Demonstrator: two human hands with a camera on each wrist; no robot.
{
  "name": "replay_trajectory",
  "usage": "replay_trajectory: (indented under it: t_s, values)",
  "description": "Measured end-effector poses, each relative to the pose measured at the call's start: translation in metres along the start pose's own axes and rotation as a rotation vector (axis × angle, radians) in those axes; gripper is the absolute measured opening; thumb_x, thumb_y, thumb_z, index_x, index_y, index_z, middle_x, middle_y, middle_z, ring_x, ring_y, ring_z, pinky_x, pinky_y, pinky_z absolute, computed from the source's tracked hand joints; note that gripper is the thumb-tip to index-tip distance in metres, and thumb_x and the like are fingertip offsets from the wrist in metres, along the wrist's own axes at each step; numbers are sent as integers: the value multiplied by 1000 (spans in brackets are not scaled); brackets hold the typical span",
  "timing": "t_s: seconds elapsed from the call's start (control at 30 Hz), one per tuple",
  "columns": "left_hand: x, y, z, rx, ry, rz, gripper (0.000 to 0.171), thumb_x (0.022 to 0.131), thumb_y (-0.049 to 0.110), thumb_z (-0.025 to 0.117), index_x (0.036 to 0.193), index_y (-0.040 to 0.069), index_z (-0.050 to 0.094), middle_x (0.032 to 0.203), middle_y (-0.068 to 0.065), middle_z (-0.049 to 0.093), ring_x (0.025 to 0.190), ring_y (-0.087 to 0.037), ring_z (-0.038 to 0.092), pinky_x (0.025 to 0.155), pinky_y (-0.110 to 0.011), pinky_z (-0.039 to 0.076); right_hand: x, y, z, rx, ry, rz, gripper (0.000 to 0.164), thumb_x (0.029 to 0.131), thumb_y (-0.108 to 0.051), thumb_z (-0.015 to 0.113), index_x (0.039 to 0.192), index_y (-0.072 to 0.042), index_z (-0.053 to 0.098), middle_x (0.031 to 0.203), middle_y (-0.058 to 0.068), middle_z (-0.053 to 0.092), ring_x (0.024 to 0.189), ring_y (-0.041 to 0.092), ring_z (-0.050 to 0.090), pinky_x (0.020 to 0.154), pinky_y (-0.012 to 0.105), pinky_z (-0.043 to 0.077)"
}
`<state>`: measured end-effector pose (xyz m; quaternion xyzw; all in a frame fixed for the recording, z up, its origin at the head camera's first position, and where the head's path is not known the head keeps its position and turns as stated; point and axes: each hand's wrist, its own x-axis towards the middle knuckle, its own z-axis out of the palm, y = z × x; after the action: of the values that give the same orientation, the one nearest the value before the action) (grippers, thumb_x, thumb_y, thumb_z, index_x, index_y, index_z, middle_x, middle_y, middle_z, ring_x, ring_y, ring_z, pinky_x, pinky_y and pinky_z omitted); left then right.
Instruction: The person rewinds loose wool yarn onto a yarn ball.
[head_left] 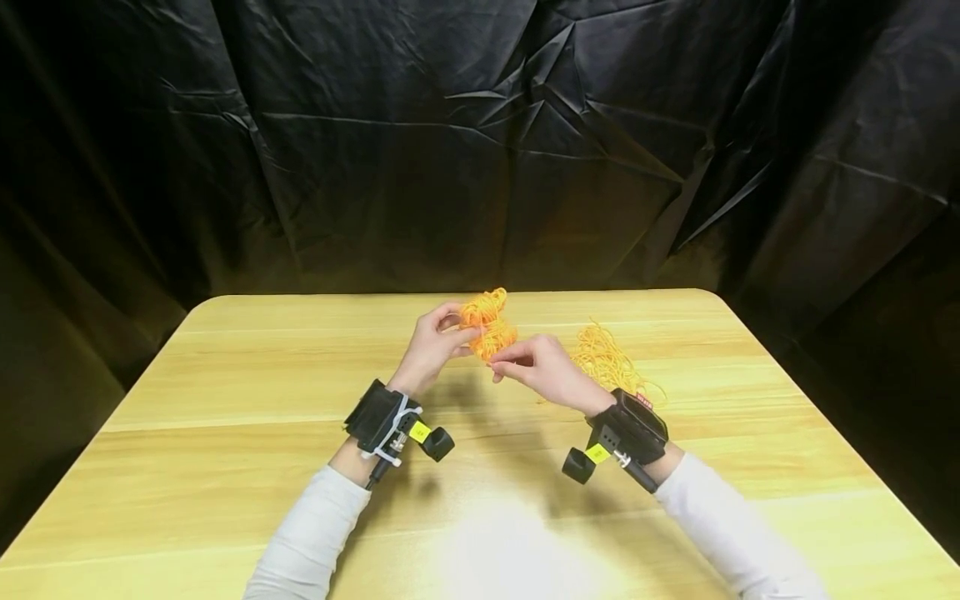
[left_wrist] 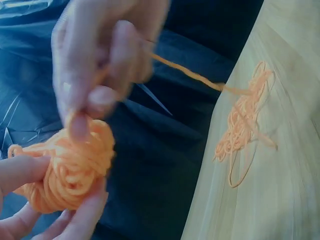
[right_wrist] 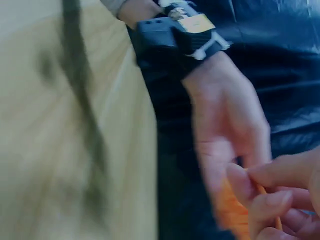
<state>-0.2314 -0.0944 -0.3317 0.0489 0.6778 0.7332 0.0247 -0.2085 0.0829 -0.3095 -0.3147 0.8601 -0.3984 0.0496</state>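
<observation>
An orange yarn bundle point(head_left: 495, 336), wound thick with a narrower waist, is held above the table by my left hand point(head_left: 435, 340). In the left wrist view, the left thumb and fingers curl round the wound yarn point(left_wrist: 75, 172). My right hand point(head_left: 546, 368) is close against the bundle's near side and pinches a strand between thumb and fingertips. From the right hand point(left_wrist: 107, 55) the strand point(left_wrist: 187, 73) runs back to a loose tangle of yarn point(left_wrist: 242, 117) on the table. In the right wrist view, part of the bundle point(right_wrist: 232, 210) is hidden behind the right fingers.
The loose yarn pile point(head_left: 606, 358) lies on the wooden table point(head_left: 247, 400), just beyond the right wrist. Both wrists carry black camera straps. A black curtain point(head_left: 390, 167) hangs behind the table's far edge.
</observation>
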Motion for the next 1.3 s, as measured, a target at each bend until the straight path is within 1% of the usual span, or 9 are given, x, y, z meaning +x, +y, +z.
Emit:
replay_trajectory:
  t_s: [0.13, 0.23, 0.47, 0.6, 0.73, 0.93, 1.07, 1.2, 1.3]
  values:
    - [-2, 0, 0, 25, -49, -19, 32, 81, -2, 59, 111, -3, 49, 107, -21, 57, 81, -14, 60, 73, -35, 53, 4, -11, -13, -27, 17, -27, 17, 83, -9, 62, 97, -3, 68, 79, 4, 68, 55, 10, 47, 45, 18, 32]
    - [-4, 0, 0, 52, -99, -30, 31, 82, -2, 59, 111, -3, 49, 108, -20, 58, 81, -14, 60, 72, -34, 53, 9, -15, -24, 19, 49, -19, 19, 82, -12, 64, 98, -4, 68, 84, 6, 68, 55, 17, 49, 46, 20, 35]
    - [-6, 3, 1, 126, -230, -37, 33, 82, -2, 58, 113, -1, 47, 111, -21, 58, 82, -17, 61, 74, -34, 52, 25, -7, -46, 259, 154, -22, 24, 83, -13, 62, 102, 1, 65, 87, 13, 67, 61, 20, 50, 53, 23, 44]
    - [-7, 3, 1, 156, -313, -43, 42, 82, -1, 59, 121, 2, 45, 114, -21, 57, 86, -21, 62, 76, -36, 52, 30, 6, -49, 416, 199, 23, 26, 85, -13, 59, 106, 3, 62, 84, 8, 66, 57, 17, 44, 48, 20, 37]
    - [-7, 4, 2, 159, -351, -36, 48, 82, -1, 59, 127, 1, 43, 118, -20, 55, 91, -23, 62, 79, -35, 51, 31, 19, -43, 502, 239, 95, 27, 86, -11, 58, 109, 5, 60, 81, 0, 64, 61, 14, 46, 53, 19, 39]
    - [-7, 3, 3, 106, -340, -6, 42, 82, -4, 57, 123, -5, 46, 116, -23, 55, 89, -20, 62, 81, -35, 50, 30, 35, -29, 640, 278, 203, 31, 88, -12, 54, 113, 7, 56, 86, -5, 64, 80, 10, 54, 69, 20, 45]
    - [-6, 3, 4, 24, -295, 33, 38, 83, -5, 55, 120, -8, 46, 115, -25, 54, 88, -17, 61, 82, -36, 49, 26, 44, -15, 688, 261, 275, 32, 91, -5, 46, 118, 12, 50, 102, 5, 61, 73, 4, 53, 66, 16, 45]
    - [-5, 4, 5, -39, -184, 56, 33, 84, -4, 55, 116, -7, 49, 113, -21, 55, 87, -14, 61, 81, -33, 50, 21, 49, 2, 682, 223, 306, 30, 89, 2, 42, 115, 15, 49, 101, 13, 59, 67, 3, 51, 63, 15, 44]
    - [-3, 4, 6, -57, -87, 70, 31, 84, -3, 56, 114, -7, 51, 107, -19, 58, 84, -13, 61, 80, -32, 50, 15, 48, 14, 752, 178, 291, 26, 87, 5, 41, 107, 16, 51, 84, 8, 58, 66, 6, 51, 62, 17, 45]
